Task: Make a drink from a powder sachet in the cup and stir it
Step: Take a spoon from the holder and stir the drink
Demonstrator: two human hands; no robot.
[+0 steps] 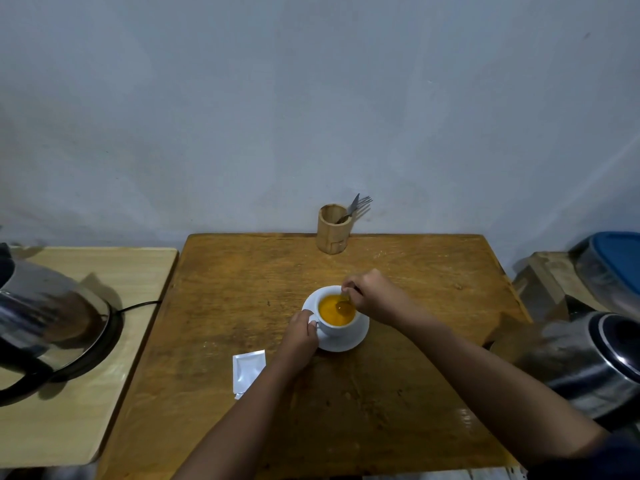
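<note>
A white cup (334, 328) full of orange drink stands on a white saucer (356, 336) near the middle of the brown wooden table (398, 375). My left hand (300, 336) grips the cup's handle on its left side. My right hand (372, 297) pinches the handle of a metal spoon (343, 307), whose bowl lies in the orange liquid. A torn white sachet (247, 370) lies flat on the table, left of my left forearm.
A bamboo holder (332, 230) with a fork (358, 204) stands at the table's back edge. A steel kettle (45, 323) sits on a pale side table at left. Another steel kettle (595, 362) and a blue-lidded pot (613, 268) stand at right.
</note>
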